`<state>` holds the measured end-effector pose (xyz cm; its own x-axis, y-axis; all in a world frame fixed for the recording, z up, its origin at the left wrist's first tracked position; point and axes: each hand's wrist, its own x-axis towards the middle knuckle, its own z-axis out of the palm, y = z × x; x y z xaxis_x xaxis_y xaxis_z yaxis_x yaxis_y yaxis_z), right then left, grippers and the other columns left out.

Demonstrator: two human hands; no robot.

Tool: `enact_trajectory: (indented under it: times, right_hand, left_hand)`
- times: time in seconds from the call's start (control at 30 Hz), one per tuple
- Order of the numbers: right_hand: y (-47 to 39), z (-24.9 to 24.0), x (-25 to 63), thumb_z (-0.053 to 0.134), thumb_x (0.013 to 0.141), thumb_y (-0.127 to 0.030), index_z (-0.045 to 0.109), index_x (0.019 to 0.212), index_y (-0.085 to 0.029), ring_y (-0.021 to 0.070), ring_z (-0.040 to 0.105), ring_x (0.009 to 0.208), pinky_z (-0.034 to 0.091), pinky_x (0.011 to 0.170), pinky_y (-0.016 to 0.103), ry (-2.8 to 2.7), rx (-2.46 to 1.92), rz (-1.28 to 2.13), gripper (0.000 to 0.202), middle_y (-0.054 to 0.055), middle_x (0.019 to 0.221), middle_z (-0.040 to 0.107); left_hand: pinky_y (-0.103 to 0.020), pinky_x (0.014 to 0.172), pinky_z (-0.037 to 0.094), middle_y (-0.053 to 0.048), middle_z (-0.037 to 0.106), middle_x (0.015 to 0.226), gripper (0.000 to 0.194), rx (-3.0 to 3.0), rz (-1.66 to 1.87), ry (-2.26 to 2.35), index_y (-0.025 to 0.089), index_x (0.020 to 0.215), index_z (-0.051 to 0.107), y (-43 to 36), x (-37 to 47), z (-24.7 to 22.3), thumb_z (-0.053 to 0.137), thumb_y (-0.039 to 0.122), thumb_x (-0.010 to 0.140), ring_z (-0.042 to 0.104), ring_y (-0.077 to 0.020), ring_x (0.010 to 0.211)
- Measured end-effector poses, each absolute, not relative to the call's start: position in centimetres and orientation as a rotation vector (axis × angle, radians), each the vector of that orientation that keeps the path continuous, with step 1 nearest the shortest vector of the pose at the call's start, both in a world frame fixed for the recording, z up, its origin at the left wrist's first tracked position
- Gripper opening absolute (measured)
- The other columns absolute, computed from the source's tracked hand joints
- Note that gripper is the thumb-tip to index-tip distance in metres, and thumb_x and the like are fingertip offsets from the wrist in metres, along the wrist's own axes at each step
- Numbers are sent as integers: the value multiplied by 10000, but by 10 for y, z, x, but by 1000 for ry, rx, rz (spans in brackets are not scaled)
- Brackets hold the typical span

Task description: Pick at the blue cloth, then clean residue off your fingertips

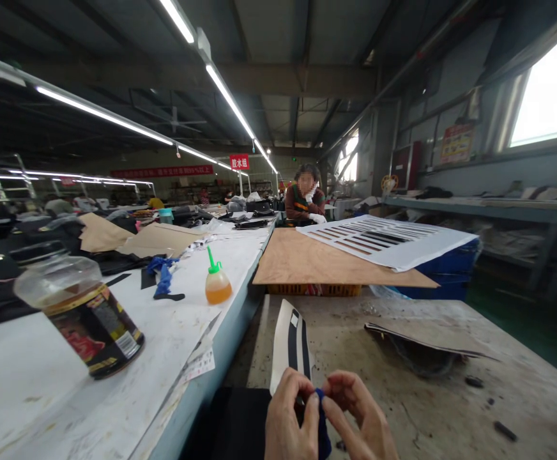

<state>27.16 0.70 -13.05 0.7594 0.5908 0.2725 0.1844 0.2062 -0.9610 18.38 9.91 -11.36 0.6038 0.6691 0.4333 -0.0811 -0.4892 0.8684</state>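
At the bottom centre, my left hand (292,415) and my right hand (355,412) are close together, with fingertips pinching a small dark blue cloth (324,428) between them. The cloth hangs down below the fingers. Just beyond my left hand, a cream strip (282,338) with black bands and a small white label leans upward; its lower end is hidden behind that hand. Black material (233,421) lies to the left of my left hand.
A wooden board (321,259) with a slotted white sheet (388,239) lies ahead, a person (305,198) behind it. On the left white table (163,345) stand a large jar (91,319) and a green-tipped bottle (218,284). A curved panel (427,342) rests at right.
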Motion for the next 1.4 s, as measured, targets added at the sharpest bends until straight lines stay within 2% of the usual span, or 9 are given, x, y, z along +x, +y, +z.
enact_trajectory:
  times: [0.27, 0.47, 0.63, 0.77, 0.87, 1.07, 1.17, 1.27, 1.4]
  right_hand:
    - [12, -137, 275, 762, 709, -532, 641, 870, -194, 216, 669, 714, 526, 678, 287, -676, -1368, 302, 393, 71, 765, 710]
    - [16, -132, 269, 754, 689, -607, 639, 847, -197, 190, 640, 693, 510, 657, 281, -588, -1268, 462, 454, 39, 747, 684]
    - [10, -125, 272, 712, 736, -616, 667, 995, -203, 167, 582, 716, 475, 678, 277, -614, -1215, 581, 490, 32, 827, 653]
    - [7, -123, 274, 678, 773, -618, 679, 884, -196, 131, 451, 620, 384, 618, 243, -639, -1250, 602, 437, -24, 637, 513]
    - [7, -120, 272, 669, 758, -649, 663, 780, -180, 122, 382, 584, 328, 579, 240, -678, -1279, 636, 469, -41, 584, 428]
    - [10, -118, 272, 637, 735, -703, 602, 657, -162, 118, 345, 565, 288, 559, 247, -726, -1335, 696, 548, -35, 567, 397]
    - [10, -120, 274, 609, 761, -700, 591, 638, -162, 118, 342, 564, 281, 559, 251, -745, -1360, 683, 552, -32, 568, 392]
    - [10, -122, 277, 591, 788, -684, 606, 648, -159, 122, 357, 582, 291, 569, 253, -769, -1386, 655, 543, -28, 586, 394]
    - [8, -126, 281, 585, 816, -651, 661, 672, -158, 132, 406, 606, 334, 588, 263, -827, -1439, 598, 519, -15, 628, 426]
  left_hand:
    - [-267, 603, 356, -14, 508, 700, 177, 1768, 884, 484, 186, 648, 523, 104, 183, -111, 518, 277, 800, 507, -168, 644]
    - [-214, 514, 316, 48, 380, 541, 205, 1512, 751, 502, 179, 625, 503, 102, 183, -105, 563, 341, 735, 349, -98, 505]
    - [-212, 518, 372, 32, 452, 632, 312, 1469, 848, 553, 185, 702, 527, 101, 181, -104, 594, 476, 793, 437, -112, 538]
    - [-223, 599, 407, 8, 515, 724, 206, 1590, 999, 583, 185, 716, 555, 100, 178, -101, 592, 356, 825, 516, -143, 654]
    - [-238, 662, 421, -8, 540, 757, 146, 1698, 1093, 547, 188, 718, 564, 97, 177, -97, 558, 273, 835, 551, -159, 705]
    - [-238, 667, 421, -15, 572, 745, 137, 1806, 1144, 481, 190, 706, 580, 96, 177, -96, 543, 200, 837, 568, -161, 698]
    - [-230, 671, 433, -23, 597, 741, 214, 1837, 1123, 461, 184, 696, 604, 98, 177, -99, 519, 222, 889, 595, -162, 700]
    - [-226, 679, 447, -32, 619, 744, 283, 1879, 1121, 456, 182, 696, 617, 100, 178, -104, 476, 243, 934, 619, -164, 704]
    - [-237, 674, 446, -34, 630, 727, 253, 1993, 1193, 460, 194, 655, 616, 106, 181, -114, 540, 210, 896, 611, -172, 694]
